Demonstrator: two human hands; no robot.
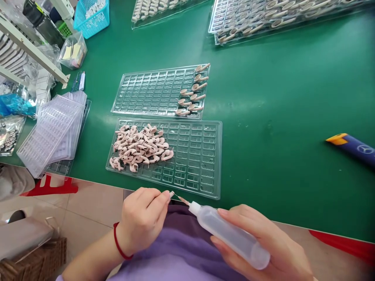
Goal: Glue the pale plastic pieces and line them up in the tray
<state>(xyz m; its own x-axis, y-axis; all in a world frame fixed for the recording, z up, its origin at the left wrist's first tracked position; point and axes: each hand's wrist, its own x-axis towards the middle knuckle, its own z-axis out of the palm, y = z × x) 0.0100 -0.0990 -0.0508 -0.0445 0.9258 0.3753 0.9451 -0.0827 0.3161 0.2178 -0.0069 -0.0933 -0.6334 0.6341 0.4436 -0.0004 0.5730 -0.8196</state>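
My left hand (pixel 143 220), with a red string at the wrist, is closed in a pinch on a tiny part at its fingertips, too small to name. My right hand (pixel 263 242) grips a clear squeeze bottle (pixel 228 234) whose thin nozzle (pixel 184 200) points at that pinch. Both hands hover over my purple lap at the table's near edge. Just beyond them a clear cell tray (pixel 193 156) carries a heap of small pink curved pieces (pixel 139 147). Behind it, a second clear tray (pixel 152 93) has several pink pieces (pixel 191 91) set in its right-hand cells.
A stack of empty clear trays (pixel 51 132) lies at the left edge. A blue basket (pixel 92 15) and a small plastic bag (pixel 72 50) sit at the back left. Filled trays (pixel 278 15) line the far side. A blue and yellow tool (pixel 353 146) rests at the right.
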